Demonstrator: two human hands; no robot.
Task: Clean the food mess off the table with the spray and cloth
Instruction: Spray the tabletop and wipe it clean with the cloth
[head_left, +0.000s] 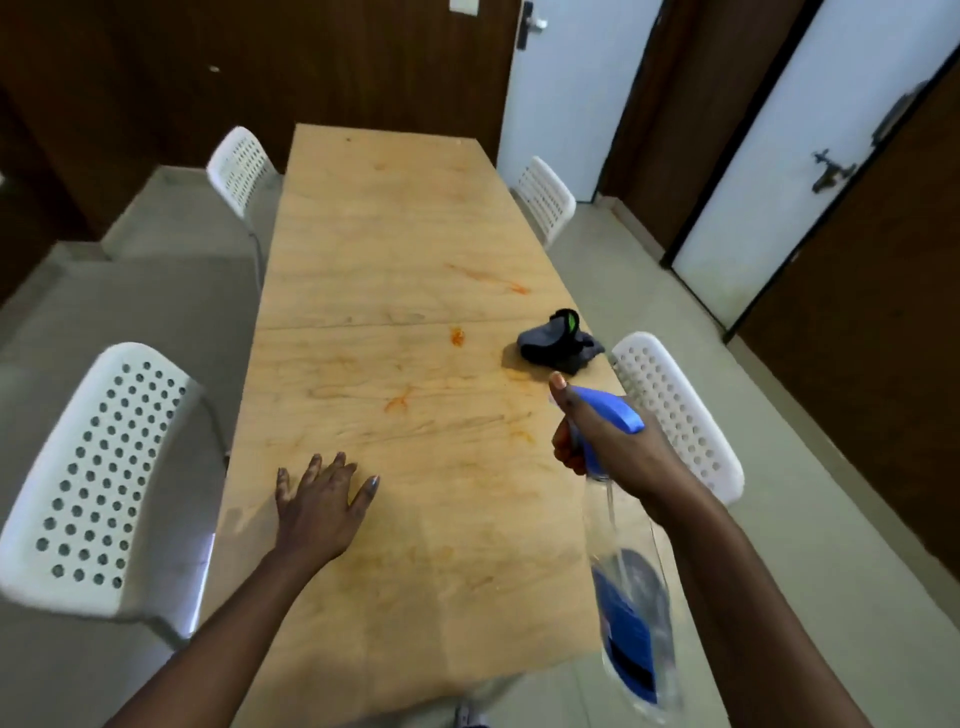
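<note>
A long plywood table (426, 509) runs away from me, marked with orange food smears (399, 401) and a small orange blob (456, 336) near its middle. My right hand (597, 441) grips the blue trigger head of a clear spray bottle (631, 623), held above the table's right side with its nozzle pointing forward. My left hand (322, 499) rests flat on the table near the left edge, fingers spread. A crumpled grey cloth (558, 345) with a green tag lies by the right edge, beyond the bottle.
White perforated chairs stand round the table: one at near left (98, 478), one at near right (675, 410), one at far left (241, 171), one at far right (545, 200). Dark wooden walls and white doors (779, 182) lie behind and to the right.
</note>
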